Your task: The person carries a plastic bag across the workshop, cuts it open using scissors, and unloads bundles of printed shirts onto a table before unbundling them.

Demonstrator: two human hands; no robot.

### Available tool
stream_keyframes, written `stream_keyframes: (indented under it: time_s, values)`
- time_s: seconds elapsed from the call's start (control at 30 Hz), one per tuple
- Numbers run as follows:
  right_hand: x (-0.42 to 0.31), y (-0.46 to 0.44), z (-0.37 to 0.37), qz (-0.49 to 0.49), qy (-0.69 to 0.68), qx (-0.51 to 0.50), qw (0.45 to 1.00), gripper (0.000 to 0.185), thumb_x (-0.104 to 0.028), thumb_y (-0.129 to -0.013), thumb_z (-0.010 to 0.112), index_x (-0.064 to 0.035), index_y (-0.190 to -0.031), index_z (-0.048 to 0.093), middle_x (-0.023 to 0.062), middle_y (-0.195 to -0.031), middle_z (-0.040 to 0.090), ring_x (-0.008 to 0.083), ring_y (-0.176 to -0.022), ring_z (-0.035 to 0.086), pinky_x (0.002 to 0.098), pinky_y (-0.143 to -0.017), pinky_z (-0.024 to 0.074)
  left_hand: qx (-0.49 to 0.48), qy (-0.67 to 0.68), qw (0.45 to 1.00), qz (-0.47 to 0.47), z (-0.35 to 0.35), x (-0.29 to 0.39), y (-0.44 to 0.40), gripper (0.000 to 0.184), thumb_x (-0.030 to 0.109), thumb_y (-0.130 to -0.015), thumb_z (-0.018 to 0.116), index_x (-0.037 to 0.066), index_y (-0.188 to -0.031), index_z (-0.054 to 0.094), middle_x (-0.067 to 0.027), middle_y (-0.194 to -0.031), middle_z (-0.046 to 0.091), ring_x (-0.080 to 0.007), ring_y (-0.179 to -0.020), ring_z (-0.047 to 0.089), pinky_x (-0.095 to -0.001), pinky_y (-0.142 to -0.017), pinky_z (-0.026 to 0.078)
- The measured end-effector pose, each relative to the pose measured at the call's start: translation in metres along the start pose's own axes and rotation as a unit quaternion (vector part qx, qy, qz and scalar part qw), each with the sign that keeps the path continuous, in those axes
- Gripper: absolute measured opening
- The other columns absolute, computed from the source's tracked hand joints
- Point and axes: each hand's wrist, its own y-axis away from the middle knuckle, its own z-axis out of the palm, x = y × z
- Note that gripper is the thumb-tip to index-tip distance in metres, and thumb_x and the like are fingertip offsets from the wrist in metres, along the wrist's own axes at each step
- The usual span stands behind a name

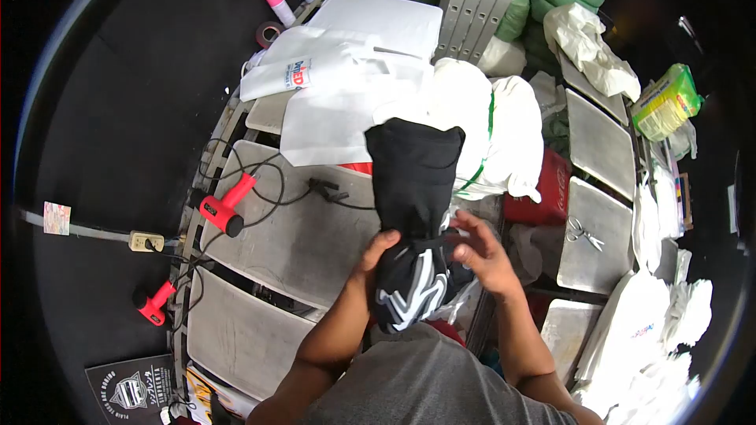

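A black folded garment (415, 181) with a white printed design lies lengthwise in front of my torso, its lower part bunched up. My left hand (376, 253) grips its left edge, thumb on top and the other fingers hidden beneath. On the opposite side, my right hand (484, 256) is curved with thumb and fingers apart, close by the garment's right edge. Whether those fingertips touch the cloth is hard to tell. Some clear plastic (461, 303) shows under the garment on the right.
Grey metal panels (276, 236) form the work surface. Two red heat guns (224, 206) with black cables are at left. White bags (346, 63) and a tied white bundle (496, 130) lie beyond the garment. Scissors (584, 234) rest on the right-hand panels, near a red crate (543, 193).
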Motion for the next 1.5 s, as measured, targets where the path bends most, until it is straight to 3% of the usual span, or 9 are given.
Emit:
stream_keyframes:
  time_s: [0.1,0.27,0.63,0.87,0.9,0.97,1.13,1.2,1.5]
  values:
    - [0.036,0.002,0.001,0.082,0.035,-0.005,0.996,0.071,-0.016,-0.088,0.071,-0.0022,-0.146,0.032,0.0151,-0.132,0.052,0.0181,-0.116,0.051,0.0318,-0.098,0.0408,0.128,-0.272,0.95,0.079,-0.022,-0.023,-0.011,0.069,0.028,-0.084,0.072,0.002,-0.139,0.038,-0.0105,-0.128,0.054,-0.019,-0.114,0.053,-0.0332,-0.098,0.043]
    - [0.064,0.007,-0.002,0.087,0.099,0.014,0.991,0.07,-0.018,-0.088,0.07,-0.006,-0.147,0.033,0.0138,-0.133,0.053,0.0191,-0.113,0.054,0.0334,-0.095,0.043,0.205,-0.17,0.963,0.027,-0.046,-0.039,-0.005,0.062,0.019,-0.082,0.075,0.002,-0.132,0.043,-0.0067,-0.123,0.055,-0.0172,-0.111,0.054,-0.0322,-0.096,0.045]
    - [0.17,0.033,-0.109,0.2,0.087,0.26,0.941,0.052,-0.033,-0.091,0.064,-0.0007,-0.13,0.052,0.0105,-0.118,0.063,0.0199,-0.102,0.061,0.0302,-0.083,0.0482,0.194,-0.121,0.907,0.354,-0.103,0.144,-0.14,0.035,0.023,-0.092,0.063,0.007,-0.122,0.057,-0.0073,-0.118,0.062,-0.0226,-0.106,0.06,-0.0371,-0.096,0.048]
    - [0.341,0.128,-0.178,0.332,0.318,0.337,0.822,0.05,-0.036,-0.082,0.066,0.0041,-0.111,0.062,0.0212,-0.103,0.068,0.0347,-0.1,0.066,0.0385,-0.09,0.0499,0.233,-0.079,0.968,-0.045,-0.169,-0.04,-0.107,0.028,0.029,-0.095,0.057,0.006,-0.111,0.059,-0.009,-0.107,0.065,-0.0211,-0.097,0.064,-0.0358,-0.087,0.052]
    - [0.355,0.128,-0.183,0.341,0.31,0.341,0.819,0.05,-0.036,-0.082,0.066,0.0041,-0.111,0.062,0.0212,-0.103,0.068,0.0347,-0.1,0.066,0.0385,-0.09,0.0499,0.106,-0.142,0.978,-0.113,-0.158,-0.076,-0.098,0.03,0.028,-0.093,0.06,0.004,-0.112,0.058,-0.0093,-0.105,0.065,-0.0187,-0.092,0.065,-0.0321,-0.082,0.053]
    - [0.393,0.119,-0.183,0.399,0.333,0.298,0.801,0.047,-0.037,-0.08,0.064,0.0,-0.108,0.064,0.0219,-0.104,0.068,0.033,-0.101,0.065,0.04,-0.088,0.0504,0.195,-0.278,0.912,-0.231,-0.156,-0.157,-0.079,0.029,0.019,-0.095,0.058,0.006,-0.12,0.057,-0.011,-0.111,0.065,-0.0204,-0.1,0.064,-0.0348,-0.084,0.053]
    - [0.532,0.075,-0.187,0.309,0.341,0.225,0.859,0.045,-0.027,-0.074,0.071,0.0003,-0.108,0.062,0.0217,-0.105,0.065,0.0369,-0.103,0.062,0.0426,-0.089,0.0496,0.089,-0.532,0.815,-0.212,-0.269,-0.311,-0.071,0.037,0.011,-0.095,0.055,0.001,-0.13,0.048,-0.0149,-0.123,0.06,-0.0216,-0.107,0.062,-0.03,-0.086,0.051]
    - [0.568,0.041,-0.192,0.271,0.478,0.11,0.828,0.069,-0.028,-0.072,0.076,-0.001,-0.129,0.047,0.0228,-0.13,0.051,0.0413,-0.118,0.05,0.0444,-0.096,0.0454,0.106,-0.545,0.805,-0.211,-0.302,-0.342,-0.088,0.042,0.01,-0.095,0.054,0.0,-0.134,0.043,-0.0157,-0.125,0.059,-0.0215,-0.108,0.062,-0.029,-0.086,0.051]
    - [0.581,-0.056,-0.229,0.296,0.567,0.112,0.761,0.092,-0.039,-0.074,0.076,-0.0189,-0.149,0.027,0.0162,-0.148,0.036,0.0361,-0.137,0.032,0.0577,-0.109,0.0229,0.273,-0.482,0.817,-0.161,-0.372,-0.309,-0.157,0.05,0.011,-0.095,0.052,0.001,-0.141,0.036,-0.0146,-0.133,0.052,-0.0213,-0.108,0.062,-0.0311,-0.087,0.05]
